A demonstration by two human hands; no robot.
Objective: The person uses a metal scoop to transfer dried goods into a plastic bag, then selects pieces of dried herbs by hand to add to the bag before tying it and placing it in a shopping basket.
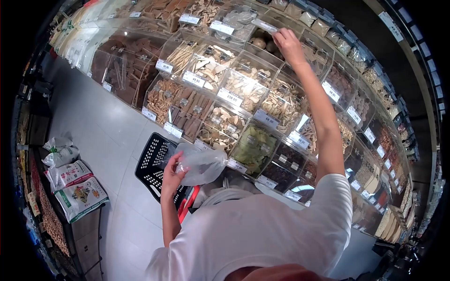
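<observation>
My left hand (173,172) grips a clear plastic bag (202,164) by one side, low in front of my body. The bag hangs loosely and looks empty. Stretched far forward, my right hand (287,46) has its fingers closed at the front edge of a clear bin lid (265,26), which looks tilted up. Below that lid, round brown dried fruits (259,43) lie in the bin, partly hidden by my hand. A black shopping basket (151,157) with red handles (188,204) is beside my left hand, partly covered by my arm and the bag.
Rows of clear lidded bins with price labels (229,97) spread across the sloping display, holding dried slices, sticks and green leaves (253,149). Packaged bags (77,189) rest on a stand at the left. Beans (49,210) fill a bin at the far left, beyond the tiled floor (124,187).
</observation>
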